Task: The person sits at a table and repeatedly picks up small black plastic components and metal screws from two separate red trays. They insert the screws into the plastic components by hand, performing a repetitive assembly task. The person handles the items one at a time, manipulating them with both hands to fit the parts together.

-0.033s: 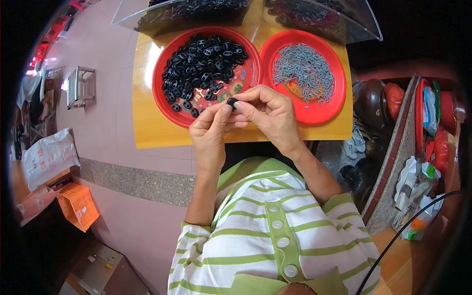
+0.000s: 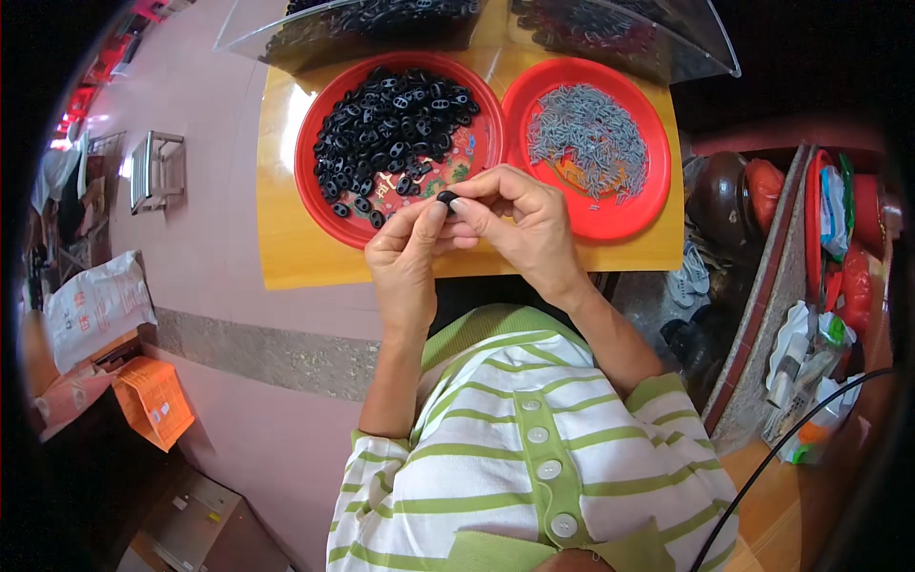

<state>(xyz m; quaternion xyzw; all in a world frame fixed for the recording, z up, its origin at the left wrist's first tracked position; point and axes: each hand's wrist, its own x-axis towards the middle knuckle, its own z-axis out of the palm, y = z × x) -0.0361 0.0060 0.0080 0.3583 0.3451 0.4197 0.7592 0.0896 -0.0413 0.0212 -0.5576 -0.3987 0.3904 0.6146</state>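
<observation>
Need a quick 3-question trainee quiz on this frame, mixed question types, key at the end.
1. True or false: the left hand and right hand pinch one small black oval plastic piece together.
2. Which round red plastic plate holds the thin grey metal pins? A) the left red plate B) the right red plate C) neither
3. Fill in: both plates rest on a ____ wooden table.

Key: 1 true; 2 B; 3 yellow.
</observation>
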